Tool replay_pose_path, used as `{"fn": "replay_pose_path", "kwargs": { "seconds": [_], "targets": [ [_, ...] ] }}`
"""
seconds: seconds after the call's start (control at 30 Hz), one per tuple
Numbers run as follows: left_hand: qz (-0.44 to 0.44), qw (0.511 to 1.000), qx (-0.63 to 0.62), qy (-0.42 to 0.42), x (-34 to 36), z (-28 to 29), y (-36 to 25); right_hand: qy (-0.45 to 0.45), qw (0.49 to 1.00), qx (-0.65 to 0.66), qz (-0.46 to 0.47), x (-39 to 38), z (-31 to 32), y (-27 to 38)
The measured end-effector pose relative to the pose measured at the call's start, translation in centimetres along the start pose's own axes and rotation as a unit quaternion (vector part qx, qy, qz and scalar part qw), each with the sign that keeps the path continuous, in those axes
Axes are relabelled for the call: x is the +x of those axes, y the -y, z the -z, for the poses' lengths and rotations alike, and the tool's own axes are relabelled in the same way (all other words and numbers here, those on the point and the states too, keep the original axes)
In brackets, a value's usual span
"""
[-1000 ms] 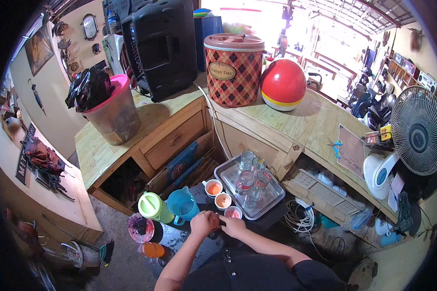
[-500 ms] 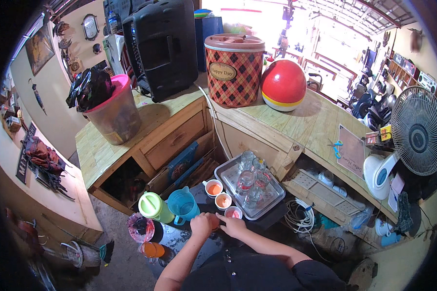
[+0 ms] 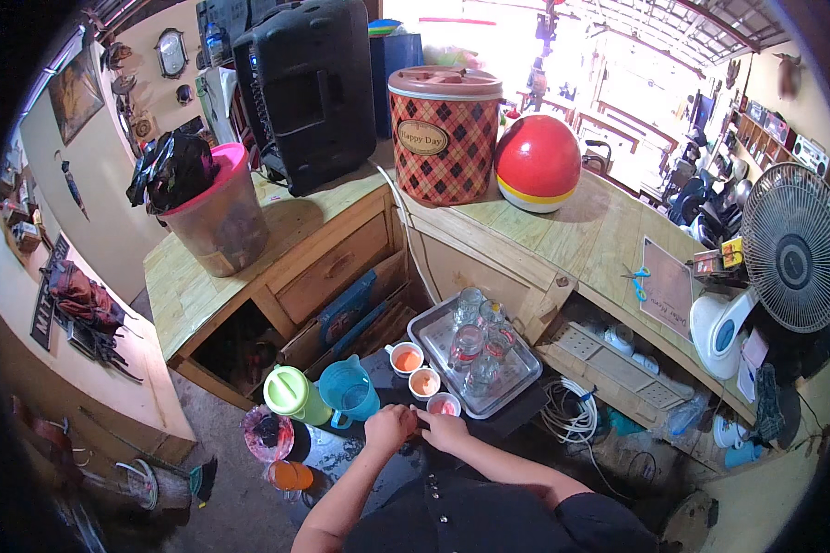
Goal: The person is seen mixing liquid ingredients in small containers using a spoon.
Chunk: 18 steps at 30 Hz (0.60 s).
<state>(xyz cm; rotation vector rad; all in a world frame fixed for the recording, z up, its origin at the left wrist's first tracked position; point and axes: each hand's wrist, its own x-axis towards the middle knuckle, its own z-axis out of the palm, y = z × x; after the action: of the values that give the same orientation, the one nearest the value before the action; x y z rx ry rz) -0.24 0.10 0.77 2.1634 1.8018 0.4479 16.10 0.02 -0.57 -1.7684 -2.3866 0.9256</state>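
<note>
My left hand (image 3: 385, 429) is closed round a small reddish thing (image 3: 406, 419) that I cannot make out well. My right hand (image 3: 441, 429) has bent fingers pressed against the same thing. Just beyond them stand three white cups, with orange (image 3: 407, 359), pale peach (image 3: 424, 384) and pink (image 3: 444, 407) contents. A blue pitcher (image 3: 346, 387) and a green lidded jug (image 3: 289, 396) are left of my hands. A metal tray (image 3: 521, 382) holds several glass mugs (image 3: 480, 346). At lower left are orange drinks (image 3: 289, 476) in glasses and a pink bag with dark contents (image 3: 267, 431).
A wooden counter (image 3: 609, 240) bends round ahead, bearing a black speaker (image 3: 300, 101), pink bucket (image 3: 212, 230), plaid container (image 3: 443, 147), red ball-shaped object (image 3: 535, 157), blue scissors (image 3: 642, 281) and a fan (image 3: 791, 249). A coiled white cable (image 3: 567, 405) lies below at right.
My hands have shifted very slightly to the right, still together on the small reddish thing. The cups, jugs and tray look unmoved.
</note>
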Motion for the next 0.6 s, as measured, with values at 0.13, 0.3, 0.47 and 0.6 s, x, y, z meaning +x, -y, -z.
{"fn": "replay_pose_path", "kwargs": {
  "seconds": [0.13, 0.3, 0.47, 0.6],
  "targets": [
    [0.004, 0.999, 0.02, -0.037, 0.6, 0.8, -0.3, -0.019, 1.0, -0.007, 0.007, 0.7, -1.3, -1.2],
    [0.038, 0.997, 0.067, 0.026, 0.2, 0.4, -0.1, -0.009, 1.0, 0.0, 0.011, 0.1, -0.1, -0.1],
    [0.011, 0.996, 0.004, -0.088, 0.8, -0.7, 0.3, -0.016, 1.0, -0.012, 0.015, 0.6, -1.1, -0.9],
    [-0.007, 0.992, 0.118, -0.034, 0.3, 0.2, -0.2, -0.008, 1.0, 0.003, 0.014, 0.0, 0.0, -0.2]
  ]
}}
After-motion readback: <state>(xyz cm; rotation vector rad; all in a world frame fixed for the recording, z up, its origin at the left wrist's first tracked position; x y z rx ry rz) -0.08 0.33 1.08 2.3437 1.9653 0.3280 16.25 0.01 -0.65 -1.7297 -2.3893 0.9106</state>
